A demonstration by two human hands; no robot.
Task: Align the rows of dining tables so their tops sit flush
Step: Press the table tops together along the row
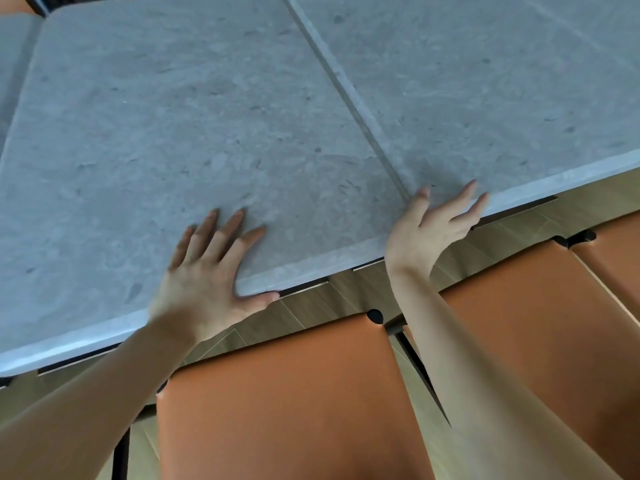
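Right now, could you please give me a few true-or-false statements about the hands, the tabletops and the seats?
1. The left hand lies flat on the left tabletop. True.
2. The right hand holds a cloth. False: it holds nothing, fingers spread at the right tabletop corner.
3. The tabletops are grey stone-look. True.
4. The seats are blue. False: orange-brown.
5. A seam runs between the tabletops. True.

text: none legible — labels: none | brands, numbers, signs: none — anywhere in view
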